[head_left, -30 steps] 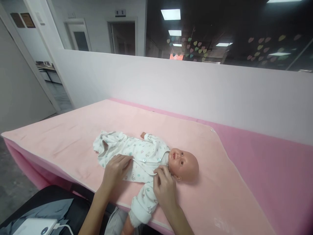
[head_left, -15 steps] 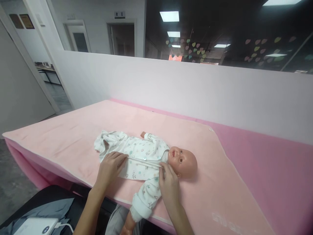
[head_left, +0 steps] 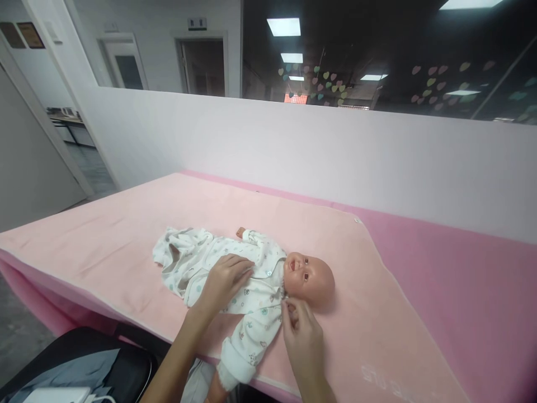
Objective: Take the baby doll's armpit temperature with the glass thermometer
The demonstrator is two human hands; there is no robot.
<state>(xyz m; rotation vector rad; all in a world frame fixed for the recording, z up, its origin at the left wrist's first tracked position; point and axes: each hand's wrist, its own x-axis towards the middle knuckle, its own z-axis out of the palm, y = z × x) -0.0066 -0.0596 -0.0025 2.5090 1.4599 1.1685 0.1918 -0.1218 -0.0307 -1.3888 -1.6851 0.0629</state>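
A baby doll lies on its back, its bald head to the right. It wears a white baby romper with small prints and a button near the collar. My left hand is closed on the romper's front edge at the chest, its fingertips partly hidden. Beside the doll's neck, my right hand pinches the collar edge between thumb and fingers. The near sleeve has a turned-back cuff and hangs toward the table edge. At the left, the romper's lower part lies crumpled.
A light pink mat covers the table over a darker pink cloth. Behind stands a white wall with a window above. At the lower left are a black chair with grey cloth and a white device.
My left hand has moved right along the romper's front toward the collar, covering a button. My right hand has shifted slightly down and right, to the neck. The view has turned slightly.
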